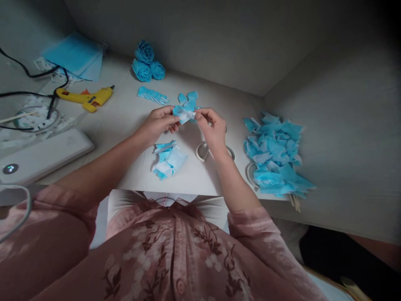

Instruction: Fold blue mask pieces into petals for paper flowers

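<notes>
Between my two hands, over the table, is a small blue and white fabric piece (pixel 184 113). My left hand (pixel 161 121) pinches its left side. The right edge is pinched by the thumb and fingers of my right hand (pixel 211 125). Several blue cut pieces (pixel 189 98) lie just behind it. A pleated blue strip (pixel 153 95) rests farther back to the left. Under my right wrist lie scissors, of which the pale handle loops (pixel 202 151) show; the rest is hidden. Blue and white scraps (pixel 169 160) lie in front of my left hand.
Three blue rolled fabric roses (pixel 144 62) stand at the back. On the left are a yellow glue gun (pixel 89 98), face masks (pixel 75 56), black cords and a white power bank (pixel 46 154). A big heap of blue pieces (pixel 275 150) covers the right side, with wooden sticks (pixel 294 202) beneath.
</notes>
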Demonstrator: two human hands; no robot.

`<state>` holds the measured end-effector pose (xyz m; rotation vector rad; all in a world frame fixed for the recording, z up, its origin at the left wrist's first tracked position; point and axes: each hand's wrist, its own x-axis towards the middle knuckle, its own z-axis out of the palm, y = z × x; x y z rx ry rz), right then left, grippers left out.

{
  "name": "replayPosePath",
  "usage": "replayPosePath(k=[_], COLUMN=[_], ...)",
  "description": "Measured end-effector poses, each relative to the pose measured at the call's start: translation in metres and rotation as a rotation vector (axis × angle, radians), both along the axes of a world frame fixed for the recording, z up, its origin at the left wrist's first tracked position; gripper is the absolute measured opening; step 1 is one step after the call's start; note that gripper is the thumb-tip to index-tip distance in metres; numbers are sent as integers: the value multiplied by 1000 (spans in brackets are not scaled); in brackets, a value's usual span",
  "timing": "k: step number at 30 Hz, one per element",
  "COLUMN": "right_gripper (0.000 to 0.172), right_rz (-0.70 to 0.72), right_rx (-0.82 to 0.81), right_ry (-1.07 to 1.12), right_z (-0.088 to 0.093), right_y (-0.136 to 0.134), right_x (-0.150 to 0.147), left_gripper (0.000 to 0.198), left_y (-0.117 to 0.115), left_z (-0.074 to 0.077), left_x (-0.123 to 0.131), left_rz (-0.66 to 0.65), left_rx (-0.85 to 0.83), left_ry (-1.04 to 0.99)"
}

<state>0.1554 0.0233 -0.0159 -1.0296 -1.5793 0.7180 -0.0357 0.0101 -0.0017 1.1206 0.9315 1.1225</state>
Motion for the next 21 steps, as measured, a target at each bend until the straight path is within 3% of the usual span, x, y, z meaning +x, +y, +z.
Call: replayPosePath(k=[9,14,21], right_gripper=[51,48,70], right_rz=[153,104,353], right_rx=[-251,-291,-430], right_ry=[154,264,310], right_z=[1,5,-6], right_y=[12,17,3], right_x=[11,19,-5], left_gripper=[16,13,18], left_y=[5,6,3], left_z=[-4,-6,-4], left_x=[-2,-3,-1], left_rz=[63,70,13], left_rx=[-12,-31,-57], left_ry=[24,-33,-115])
